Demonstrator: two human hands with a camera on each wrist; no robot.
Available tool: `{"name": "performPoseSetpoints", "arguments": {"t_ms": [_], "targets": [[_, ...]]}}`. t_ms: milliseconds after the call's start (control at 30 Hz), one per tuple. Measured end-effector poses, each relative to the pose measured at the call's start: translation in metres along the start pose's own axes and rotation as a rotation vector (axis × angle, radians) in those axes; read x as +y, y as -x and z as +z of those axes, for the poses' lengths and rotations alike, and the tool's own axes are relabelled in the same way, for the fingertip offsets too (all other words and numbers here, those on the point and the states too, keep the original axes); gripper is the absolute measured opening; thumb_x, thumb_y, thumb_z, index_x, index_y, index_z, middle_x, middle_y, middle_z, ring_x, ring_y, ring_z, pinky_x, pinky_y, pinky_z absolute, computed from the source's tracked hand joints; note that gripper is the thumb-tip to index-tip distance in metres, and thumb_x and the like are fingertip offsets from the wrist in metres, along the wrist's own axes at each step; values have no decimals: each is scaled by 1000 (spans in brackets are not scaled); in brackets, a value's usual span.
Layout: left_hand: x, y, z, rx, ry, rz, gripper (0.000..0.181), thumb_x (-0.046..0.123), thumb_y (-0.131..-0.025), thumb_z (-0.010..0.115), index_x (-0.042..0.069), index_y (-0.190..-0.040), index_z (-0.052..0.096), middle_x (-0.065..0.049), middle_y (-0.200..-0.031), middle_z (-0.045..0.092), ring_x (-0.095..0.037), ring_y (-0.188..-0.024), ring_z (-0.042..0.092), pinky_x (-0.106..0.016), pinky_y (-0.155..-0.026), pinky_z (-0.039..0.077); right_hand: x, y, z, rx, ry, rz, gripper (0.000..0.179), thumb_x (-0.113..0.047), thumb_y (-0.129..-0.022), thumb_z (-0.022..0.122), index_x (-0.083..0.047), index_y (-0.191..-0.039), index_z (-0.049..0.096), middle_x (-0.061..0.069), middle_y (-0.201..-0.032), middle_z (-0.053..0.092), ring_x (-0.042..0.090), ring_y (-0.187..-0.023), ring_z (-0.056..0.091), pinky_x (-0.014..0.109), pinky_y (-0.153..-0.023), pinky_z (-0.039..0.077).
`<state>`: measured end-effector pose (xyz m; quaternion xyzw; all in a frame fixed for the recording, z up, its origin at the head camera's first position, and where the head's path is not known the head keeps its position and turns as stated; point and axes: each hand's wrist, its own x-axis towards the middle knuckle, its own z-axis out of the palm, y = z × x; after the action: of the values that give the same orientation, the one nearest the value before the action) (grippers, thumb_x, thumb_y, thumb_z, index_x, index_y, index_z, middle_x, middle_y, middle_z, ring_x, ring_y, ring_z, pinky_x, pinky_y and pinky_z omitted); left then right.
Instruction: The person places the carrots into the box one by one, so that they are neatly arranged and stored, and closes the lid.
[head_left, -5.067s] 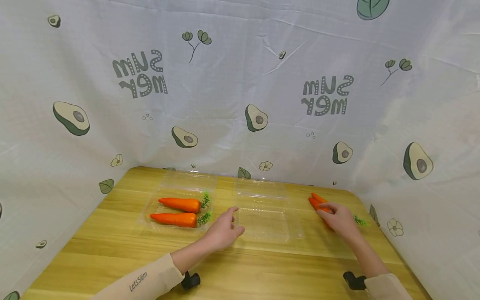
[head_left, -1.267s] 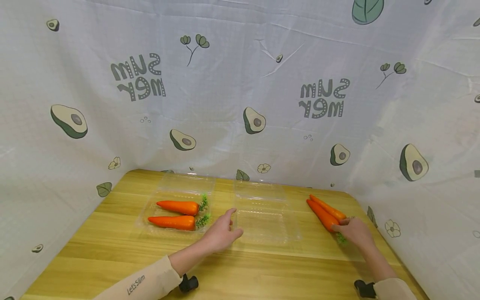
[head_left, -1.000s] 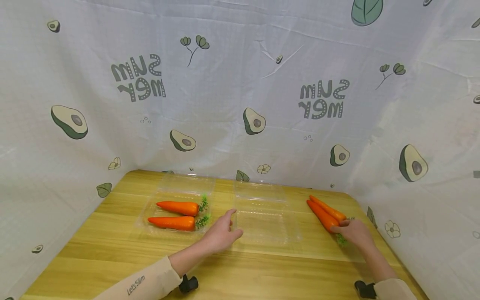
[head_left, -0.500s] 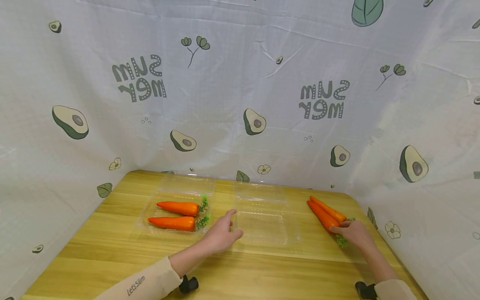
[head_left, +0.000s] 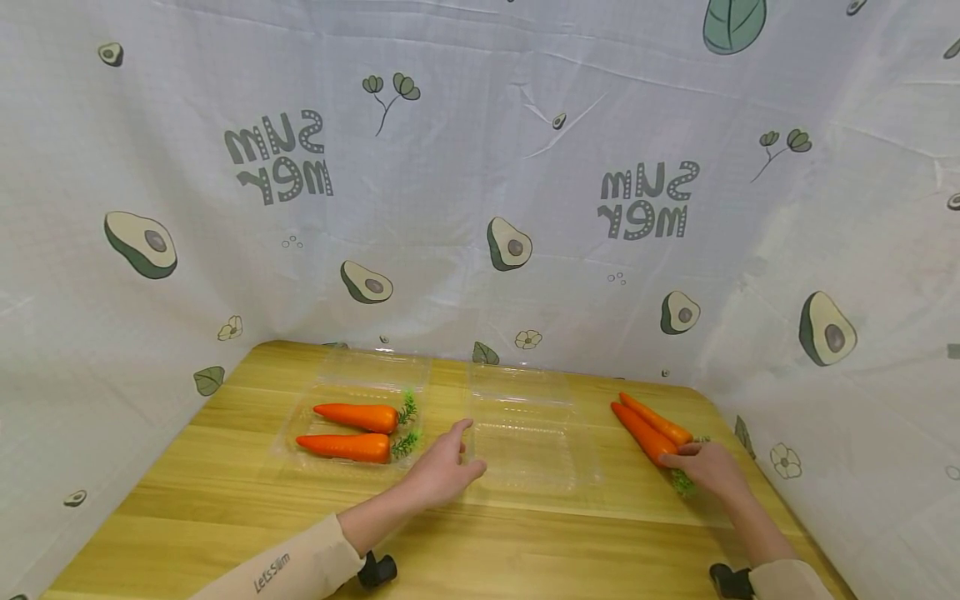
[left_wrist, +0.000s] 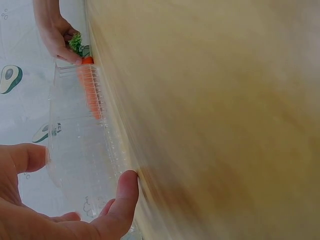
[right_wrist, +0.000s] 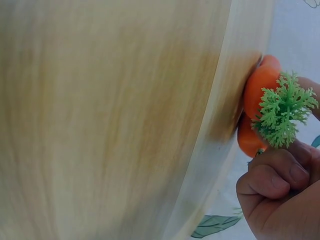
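On the table's right side two orange carrots lie side by side. My right hand [head_left: 711, 468] pinches the nearer carrot [head_left: 643, 433] at its thick end, beside the green leaves [right_wrist: 282, 111]. The farther carrot [head_left: 657, 418] lies against it, its top partly behind my fingers. My left hand [head_left: 442, 468] is at the left edge of an open clear plastic box [head_left: 525, 446], thumb and forefinger spread apart and nothing held. In the left wrist view that box [left_wrist: 75, 135] stands just beyond the fingertips.
To the left, another open clear box [head_left: 288, 437] holds two carrots [head_left: 356, 416] with leaves pointing right. Both lids [head_left: 375, 367] lie back toward the printed curtain [head_left: 450, 167] that walls the wooden table [head_left: 480, 542] at the back and sides.
Since the earliest frame my right hand has slid from the carrots' middle to the leafy end of the nearer one. That carrot has just shifted slightly left. The left hand stays put.
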<state>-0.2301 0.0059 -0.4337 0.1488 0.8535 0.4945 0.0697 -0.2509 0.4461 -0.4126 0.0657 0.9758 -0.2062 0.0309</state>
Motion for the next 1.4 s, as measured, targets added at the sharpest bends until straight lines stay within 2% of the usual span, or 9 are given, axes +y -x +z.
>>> {"name": "performPoseSetpoints", "arguments": {"t_ms": [367,600,833,1167,1300,1400], "targets": [[4,4,1,5,-3,-6,74,25,-95,66,8,-157,31,-27,-140,53,-42,-125,56,-60,-97,48,-4,4,0,-7,-56,-9,72,-44,-93,67,19,-127,57,45,-133,47,61,-116,48,62,-93,46],[3,3,1,5,-11,-10,74,26,-95,67,8,-157,32,-27,-138,54,-42,-121,57,-60,-95,48,-2,4,0,0,-34,-22,70,-44,-93,67,18,-125,59,44,-131,50,60,-115,50,62,-92,46],[2,4,0,2,-13,-10,74,27,-95,67,9,-157,31,-27,-139,54,-42,-122,57,-60,-95,49,-1,4,0,6,-60,-13,69,-42,-94,68,19,-125,59,45,-132,49,60,-115,50,61,-92,47],[3,5,0,2,-15,-8,74,27,-95,66,9,-157,30,-27,-140,53,-41,-123,57,-60,-94,49,-2,5,-5,4,-25,-26,70,-43,-94,66,18,-126,58,45,-133,48,59,-114,51,59,-88,49],[4,5,-1,3,-18,-9,73,27,-96,66,9,-157,30,-27,-139,53,-41,-122,57,-60,-94,49,-3,5,-7,14,-50,-29,70,-41,-94,67,19,-127,57,45,-132,49,56,-111,54,57,-86,50],[4,5,-1,2,-19,-9,73,27,-96,66,9,-157,30,-27,-140,53,-41,-122,57,-60,-94,49,-4,4,-9,16,-76,-11,71,-41,-93,68,20,-127,57,43,-131,51,47,-105,58,51,-83,52]]}}
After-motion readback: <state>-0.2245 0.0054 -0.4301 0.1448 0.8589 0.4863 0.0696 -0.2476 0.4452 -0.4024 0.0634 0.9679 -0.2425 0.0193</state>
